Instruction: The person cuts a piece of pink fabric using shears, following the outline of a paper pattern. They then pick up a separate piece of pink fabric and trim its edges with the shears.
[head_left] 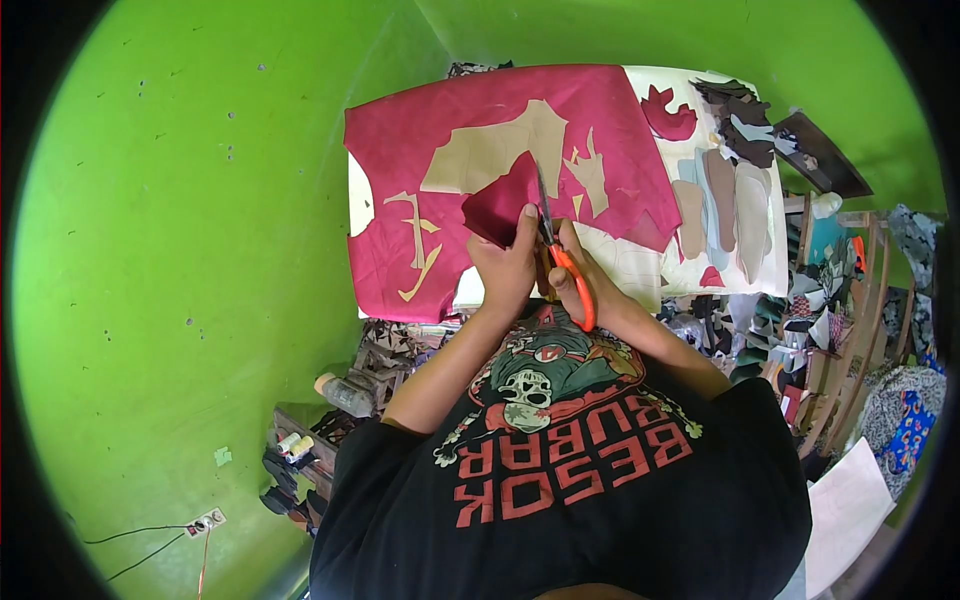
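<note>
My left hand [507,262] is closed on a dark red piece of material [505,200], its thumb lying on top near the right edge. My right hand [592,278] grips orange-handled scissors [570,270], whose blades point away from me along the right edge of that piece. Below both hands, a large crimson sheet [400,150] covers much of the table. On the sheet lie a big tan piece [480,152] and narrow yellowish offcuts [424,272].
Cut shapes in tan, brown and pale blue [717,200] lie at the table's right side, below a heap of dark pieces [735,115]. A curved red scrap [668,115] sits nearby. Cluttered shelving [850,330] stands at right, a plastic bottle [347,396] at lower left, beside a green wall [190,200].
</note>
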A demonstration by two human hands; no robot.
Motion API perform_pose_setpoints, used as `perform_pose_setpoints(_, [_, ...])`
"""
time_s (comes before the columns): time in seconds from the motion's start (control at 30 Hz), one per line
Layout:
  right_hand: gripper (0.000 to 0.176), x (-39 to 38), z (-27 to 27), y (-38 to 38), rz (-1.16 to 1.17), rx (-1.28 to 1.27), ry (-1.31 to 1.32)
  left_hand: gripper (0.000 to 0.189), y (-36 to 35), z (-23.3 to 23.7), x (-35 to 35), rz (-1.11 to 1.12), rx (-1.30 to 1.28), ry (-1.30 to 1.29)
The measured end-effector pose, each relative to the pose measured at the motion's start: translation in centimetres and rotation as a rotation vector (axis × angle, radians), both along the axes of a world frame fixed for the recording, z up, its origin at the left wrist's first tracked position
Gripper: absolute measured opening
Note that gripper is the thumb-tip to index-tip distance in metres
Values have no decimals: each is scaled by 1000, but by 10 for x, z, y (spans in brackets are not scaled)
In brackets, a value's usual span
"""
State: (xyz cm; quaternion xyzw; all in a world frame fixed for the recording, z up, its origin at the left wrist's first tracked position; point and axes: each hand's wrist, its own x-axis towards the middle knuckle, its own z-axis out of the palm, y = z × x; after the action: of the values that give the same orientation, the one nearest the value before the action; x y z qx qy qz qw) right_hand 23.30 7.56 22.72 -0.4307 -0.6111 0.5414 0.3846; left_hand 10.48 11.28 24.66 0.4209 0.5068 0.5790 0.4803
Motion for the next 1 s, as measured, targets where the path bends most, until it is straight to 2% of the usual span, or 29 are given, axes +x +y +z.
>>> perform_pose_setpoints(0.13, [107,-1,0,4,-83,74,-41,22,-2,7,3,-28,-47,20])
perform_pose_setpoints(0.23, [111,2,4,2,-61,6,-56,20,-2,9,9,32,14,-52])
perform_pose_setpoints(0.37, [110,2,10,2,-89,31,-42,18,-3,-2,0,-28,-5,-20])
perform_pose_setpoints(0.43, [110,9,14,2,42,-110,-85,18,-3,-4,-2,-57,-38,-33])
perform_pose_setpoints(0.73, [112,-7,8,-3,-81,-1,12,17,-11,1,-3,-41,58,27])
perform_pose_setpoints(0.9, [107,3,12,-3,32,-50,-78,18,-11,-4,-8,10,-61,-85])
perform_pose_setpoints(1.0, [103,-1,13,-8,41,-68,-93,18,-10,-8,-11,48,21,-12])
